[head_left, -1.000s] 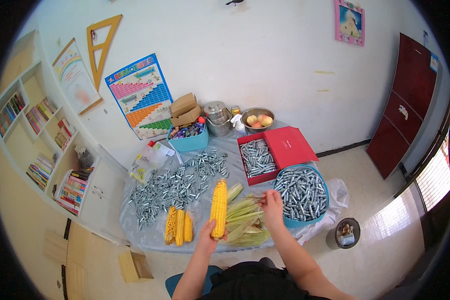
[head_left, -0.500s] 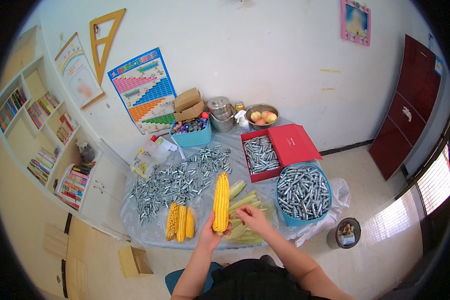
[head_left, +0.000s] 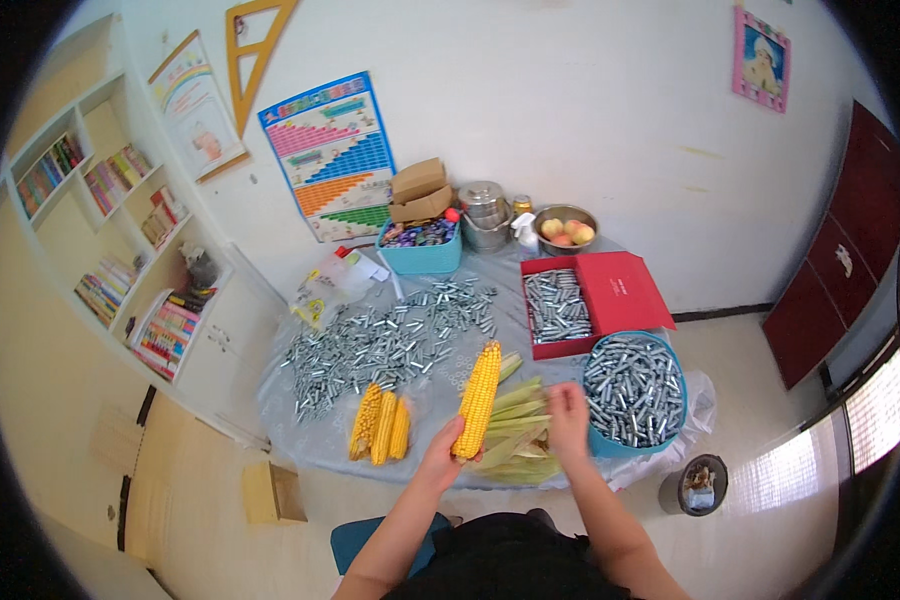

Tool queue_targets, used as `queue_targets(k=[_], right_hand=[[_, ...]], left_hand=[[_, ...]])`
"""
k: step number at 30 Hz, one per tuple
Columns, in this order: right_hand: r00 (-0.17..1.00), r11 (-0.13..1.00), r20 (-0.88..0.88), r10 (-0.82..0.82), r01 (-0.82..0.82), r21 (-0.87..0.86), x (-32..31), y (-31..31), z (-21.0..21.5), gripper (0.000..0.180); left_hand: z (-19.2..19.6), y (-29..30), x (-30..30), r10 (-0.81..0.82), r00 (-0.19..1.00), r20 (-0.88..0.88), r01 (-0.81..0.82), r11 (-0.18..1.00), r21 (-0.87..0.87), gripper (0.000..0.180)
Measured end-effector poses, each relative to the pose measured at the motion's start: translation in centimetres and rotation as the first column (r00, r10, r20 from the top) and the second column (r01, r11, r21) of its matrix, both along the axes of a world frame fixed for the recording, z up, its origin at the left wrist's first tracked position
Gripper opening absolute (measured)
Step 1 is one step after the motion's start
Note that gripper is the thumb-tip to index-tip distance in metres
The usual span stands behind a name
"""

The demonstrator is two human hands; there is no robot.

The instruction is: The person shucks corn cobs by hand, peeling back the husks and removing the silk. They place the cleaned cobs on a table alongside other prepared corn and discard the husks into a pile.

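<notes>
Wrapped around the lower end of a bare yellow corn cob (head_left: 480,395), my left hand (head_left: 440,458) holds it upright, tilted slightly right, above the near part of the table. To its right, my right hand (head_left: 570,424) is raised over the edge of a pile of pale green corn husks (head_left: 515,450). Its fingers are blurred, and whether anything is between them does not show. Left of the held cob, several husked corn cobs (head_left: 382,428) lie side by side on a clear plastic bag.
Loose metal cylinders (head_left: 370,350) cover the table's left and middle. More fill a red box (head_left: 558,305) and a round blue basket (head_left: 635,390) at right. Farther back stand a blue basket of wrapped items (head_left: 420,258), a metal pot (head_left: 485,215) and a fruit bowl (head_left: 566,230).
My right hand has moved away from the corn cob to the right, past the husks. My left hand keeps its grip on the cob, which now leans more right. The view has shifted.
</notes>
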State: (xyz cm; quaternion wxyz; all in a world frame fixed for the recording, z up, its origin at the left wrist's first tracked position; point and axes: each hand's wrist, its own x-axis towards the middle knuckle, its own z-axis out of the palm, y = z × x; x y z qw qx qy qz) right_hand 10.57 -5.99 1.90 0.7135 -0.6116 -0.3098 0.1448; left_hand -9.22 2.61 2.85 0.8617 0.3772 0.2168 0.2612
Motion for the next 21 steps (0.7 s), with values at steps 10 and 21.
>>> queue_targets(k=[10,21], right_hand=[[0.933,0.978,-0.323,0.157,-0.191,-0.077,-1.2,-1.1,-1.4,0.007],[0.909,0.954,-0.346,0.232,-0.282,-0.099,-1.9,-0.7,-3.3,0.008]], left_hand=[[-6.7,5.8,-9.7,0.831,0.485,-0.271,-0.212,0.413,0.886,0.048],[-8.4,7.9,-7.6,0.939,0.024,-0.342,0.337,0.315,0.887,0.046]])
